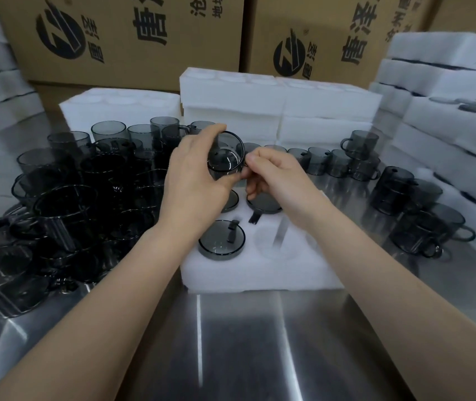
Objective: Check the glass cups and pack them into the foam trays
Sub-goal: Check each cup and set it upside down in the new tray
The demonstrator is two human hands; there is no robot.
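A smoky grey glass cup (226, 157) is held up above the foam tray (259, 270), its mouth turned toward me. My left hand (196, 180) grips its body, thumb and fingers curled round it. My right hand (274, 175) pinches the cup's handle at its right side. In the white tray below, several grey cups sit base-up in round pockets, one at the front left (221, 241) and one behind it under my right hand (264, 202). An empty pocket (277, 241) lies at the front middle.
A dense pile of grey cups (80, 192) fills the steel table's left side. More cups (416, 204) stand stacked on the right. White foam trays (277, 102) are stacked behind and at the right (448, 111). Printed cardboard boxes (132, 36) stand along the back.
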